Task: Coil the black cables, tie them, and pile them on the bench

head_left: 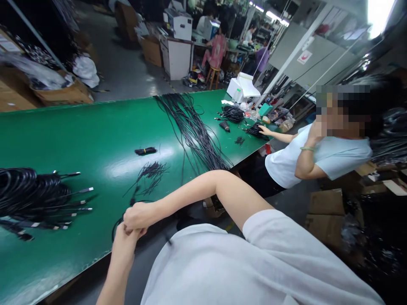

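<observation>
My left hand [125,240] and my right hand [140,215] meet at the near edge of the green table, fingers closed together. A black cable [132,201] loops out from behind them, and both hands grip it; the part inside the fingers is hidden. Just beyond my hands lies a loose scatter of short black ties [152,170]. Farther back is a bundle of black ties [146,151] with a yellow band round it. To the left sits a large pile of coiled black cables [32,192], their USB plugs pointing right.
Long black cables [193,131] stretch across the green table [79,140]. At right, a co-worker in a pale shirt [286,165] rests one hand on a coiled cable bundle [254,130]. A white box [237,89] stands at the far end. Cardboard boxes [63,91] are behind the table.
</observation>
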